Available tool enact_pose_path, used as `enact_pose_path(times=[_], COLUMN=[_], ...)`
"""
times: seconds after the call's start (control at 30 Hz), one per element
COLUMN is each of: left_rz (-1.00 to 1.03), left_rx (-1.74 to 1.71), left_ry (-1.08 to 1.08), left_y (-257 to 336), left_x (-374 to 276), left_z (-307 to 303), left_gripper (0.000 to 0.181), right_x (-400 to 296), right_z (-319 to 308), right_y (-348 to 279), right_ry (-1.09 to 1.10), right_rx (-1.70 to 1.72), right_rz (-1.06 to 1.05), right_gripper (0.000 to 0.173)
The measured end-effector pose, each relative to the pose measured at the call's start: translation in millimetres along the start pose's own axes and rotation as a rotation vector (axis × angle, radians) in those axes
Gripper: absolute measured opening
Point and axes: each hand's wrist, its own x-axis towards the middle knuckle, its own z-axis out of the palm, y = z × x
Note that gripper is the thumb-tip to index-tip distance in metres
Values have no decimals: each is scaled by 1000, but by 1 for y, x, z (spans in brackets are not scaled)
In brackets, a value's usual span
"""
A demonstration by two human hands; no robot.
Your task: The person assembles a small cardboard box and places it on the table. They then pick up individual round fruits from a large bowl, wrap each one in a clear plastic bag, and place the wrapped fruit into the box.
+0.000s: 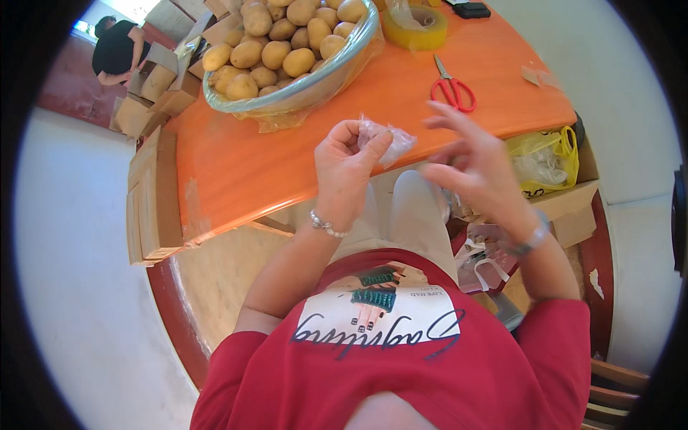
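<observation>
Pinched between the thumb and fingers of my left hand (346, 156) is a crumpled piece of clear plastic film (395, 144), held just above the table's near edge. My right hand (473, 161) is to the right of it, blurred, with its fingers spread and nothing visible in them. Beyond that hand, scissors with red handles (454, 95) lie on the orange table (258, 161), blades pointing away from me. A large basin (301, 99), lined with clear plastic, stands farther back and is heaped with potatoes (277, 54).
A wide roll of yellowish tape (416, 35) and a small black object (471, 9) lie at the back right. Cardboard boxes (156, 199) stand along the left. Below the table's right edge, a yellow plastic bag (548, 161) sits in a carton. Another person (118, 48) bends at the far left.
</observation>
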Motion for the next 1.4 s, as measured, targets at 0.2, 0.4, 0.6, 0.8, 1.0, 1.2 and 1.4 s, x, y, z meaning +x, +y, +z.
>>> enact_pose_path(times=[0.2, 0.4, 0.6, 0.8, 1.0, 1.2, 1.4], left_rz=[105, 98, 163, 357, 509, 582, 254], left_rx=[79, -30, -91, 299, 452, 866, 487], left_ry=[8, 99, 101, -56, 79, 38, 35], left_y=[25, 45, 46, 47, 88, 78, 67], left_x=[-14, -27, -20, -12, -28, 8, 14], left_z=[-35, -71, -88, -101, -79, -34, -55], left_gripper=[10, 9, 6, 10, 13, 18, 14], right_x=[33, 45, 55, 80, 87, 82, 77], right_z=[39, 53, 61, 55, 47, 64, 58], right_y=[-4, -13, -22, -25, -28, -41, -54], right_ry=[-213, -170, -35, 114, 43, -117, 109], right_rx=[320, 582, 632, 715, 486, 512, 347], right_rz=[152, 225, 140, 100, -100, -192, -217], right_gripper=[18, 16, 15, 12, 8, 11, 21])
